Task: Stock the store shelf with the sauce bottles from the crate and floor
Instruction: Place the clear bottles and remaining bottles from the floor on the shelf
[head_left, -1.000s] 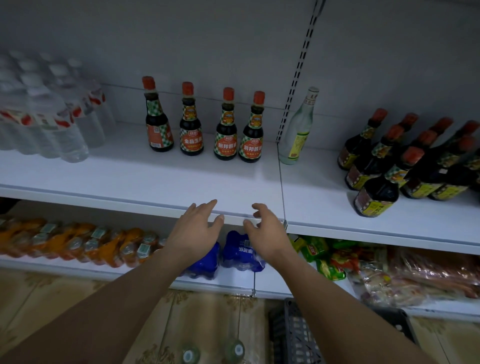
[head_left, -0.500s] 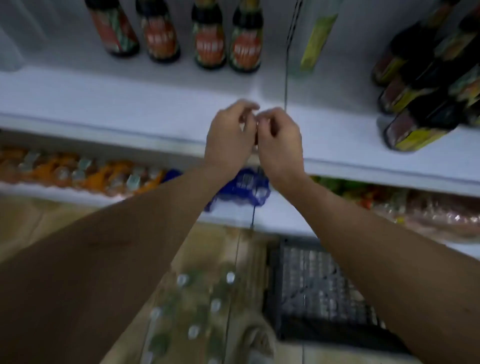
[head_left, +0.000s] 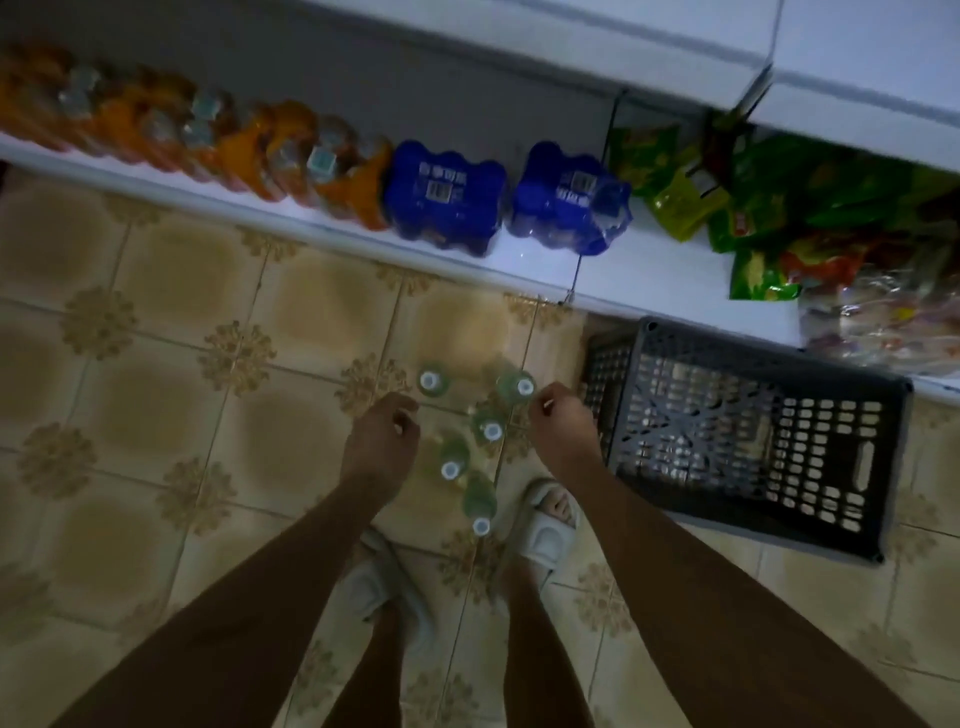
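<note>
Five pale green bottles (head_left: 483, 426) stand upright on the tiled floor (head_left: 156, 322), clustered just left of the dark crate (head_left: 753, 441) and near your sandalled feet. Your left hand (head_left: 382, 436) and right hand (head_left: 558, 423) hang apart above them, fingers loosely curled, holding nothing. Beyond, the low shelf (head_left: 519, 260) carries orange and blue packs.

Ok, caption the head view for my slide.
Both hands reach toward five white-capped bottles standing on the floor beside a grey crate.

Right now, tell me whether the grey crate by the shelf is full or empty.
Empty, as far as shows: the grey crate has only its perforated floor visible, no bottles inside. The clear bottles stand on the floor tiles beside it.
</note>
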